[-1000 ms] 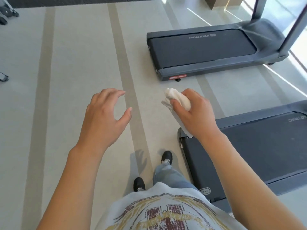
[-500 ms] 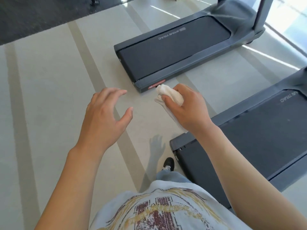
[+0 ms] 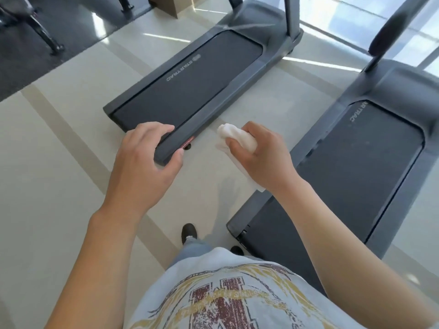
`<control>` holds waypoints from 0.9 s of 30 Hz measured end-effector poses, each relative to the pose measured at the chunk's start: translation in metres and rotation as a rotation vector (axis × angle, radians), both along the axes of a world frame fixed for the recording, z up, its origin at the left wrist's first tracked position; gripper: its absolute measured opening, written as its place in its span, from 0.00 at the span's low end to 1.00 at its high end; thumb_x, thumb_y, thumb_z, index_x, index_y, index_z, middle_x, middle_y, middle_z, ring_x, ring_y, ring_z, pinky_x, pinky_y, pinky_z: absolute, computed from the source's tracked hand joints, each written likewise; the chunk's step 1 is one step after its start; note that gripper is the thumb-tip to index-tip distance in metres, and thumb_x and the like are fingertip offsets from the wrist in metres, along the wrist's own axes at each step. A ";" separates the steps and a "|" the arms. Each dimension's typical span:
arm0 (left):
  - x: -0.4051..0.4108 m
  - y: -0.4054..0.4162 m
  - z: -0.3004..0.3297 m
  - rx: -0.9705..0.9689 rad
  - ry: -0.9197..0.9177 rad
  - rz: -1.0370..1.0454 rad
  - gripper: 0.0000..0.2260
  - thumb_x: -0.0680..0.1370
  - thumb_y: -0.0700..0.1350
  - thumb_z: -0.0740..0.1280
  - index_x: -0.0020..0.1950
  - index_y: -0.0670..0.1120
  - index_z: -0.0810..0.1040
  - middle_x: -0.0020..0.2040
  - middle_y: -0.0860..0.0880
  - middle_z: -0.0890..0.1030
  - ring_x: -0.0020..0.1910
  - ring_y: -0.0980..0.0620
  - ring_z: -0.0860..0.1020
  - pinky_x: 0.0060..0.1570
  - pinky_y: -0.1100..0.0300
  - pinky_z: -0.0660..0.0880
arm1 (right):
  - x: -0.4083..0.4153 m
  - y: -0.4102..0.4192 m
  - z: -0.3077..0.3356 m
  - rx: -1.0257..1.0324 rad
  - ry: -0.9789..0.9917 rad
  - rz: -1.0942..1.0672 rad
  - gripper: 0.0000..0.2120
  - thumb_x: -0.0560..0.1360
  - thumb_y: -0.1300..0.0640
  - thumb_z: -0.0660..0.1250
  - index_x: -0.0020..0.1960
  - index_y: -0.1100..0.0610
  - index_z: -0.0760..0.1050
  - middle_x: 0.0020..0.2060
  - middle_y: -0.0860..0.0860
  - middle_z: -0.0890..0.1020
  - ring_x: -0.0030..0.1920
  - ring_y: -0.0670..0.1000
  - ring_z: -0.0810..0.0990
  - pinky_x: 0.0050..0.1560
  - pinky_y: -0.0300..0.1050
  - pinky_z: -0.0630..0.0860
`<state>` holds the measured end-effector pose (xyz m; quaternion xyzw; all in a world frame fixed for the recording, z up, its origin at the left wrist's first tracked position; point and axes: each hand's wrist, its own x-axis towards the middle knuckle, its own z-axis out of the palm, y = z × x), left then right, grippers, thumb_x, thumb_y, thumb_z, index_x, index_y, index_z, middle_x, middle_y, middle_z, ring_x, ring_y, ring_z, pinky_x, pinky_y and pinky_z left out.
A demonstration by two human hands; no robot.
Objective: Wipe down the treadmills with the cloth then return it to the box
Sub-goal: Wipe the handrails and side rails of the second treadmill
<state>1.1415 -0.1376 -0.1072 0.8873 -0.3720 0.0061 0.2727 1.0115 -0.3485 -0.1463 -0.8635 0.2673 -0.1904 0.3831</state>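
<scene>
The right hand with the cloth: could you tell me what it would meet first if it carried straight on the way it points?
Probably bare floor, then the far treadmill; the right hand and cloth sit above it, so depth is uncertain.

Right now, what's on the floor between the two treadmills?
Only bare pale floor, crossed by a darker stripe and sunlight; the head view shows the right hand holding the cloth above that gap.

Right hand (image 3: 259, 157) gripping bunched white cloth (image 3: 237, 138), left hand (image 3: 145, 162) loosely spread, two grey treadmills (image 3: 190, 84) on pale floor (image 3: 47, 162)
</scene>
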 end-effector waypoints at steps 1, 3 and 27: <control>0.007 -0.011 -0.001 -0.005 0.007 -0.025 0.18 0.81 0.49 0.70 0.71 0.49 0.77 0.68 0.53 0.76 0.67 0.50 0.72 0.66 0.61 0.66 | 0.001 -0.008 0.000 -0.003 0.005 -0.029 0.13 0.79 0.45 0.70 0.47 0.54 0.75 0.37 0.48 0.79 0.38 0.53 0.77 0.38 0.52 0.75; 0.025 -0.033 -0.005 -0.004 0.016 -0.078 0.19 0.81 0.50 0.70 0.72 0.50 0.77 0.69 0.54 0.76 0.68 0.50 0.71 0.66 0.61 0.66 | 0.003 -0.022 0.000 -0.008 0.015 -0.081 0.13 0.80 0.45 0.70 0.46 0.53 0.74 0.36 0.46 0.78 0.37 0.51 0.76 0.37 0.49 0.73; 0.344 -0.227 -0.011 -0.054 0.072 -0.586 0.19 0.82 0.51 0.68 0.72 0.49 0.76 0.70 0.50 0.77 0.70 0.48 0.72 0.69 0.57 0.65 | 0.231 -0.118 0.017 -0.076 0.133 -0.609 0.14 0.80 0.42 0.68 0.46 0.52 0.75 0.37 0.46 0.78 0.38 0.52 0.78 0.40 0.52 0.76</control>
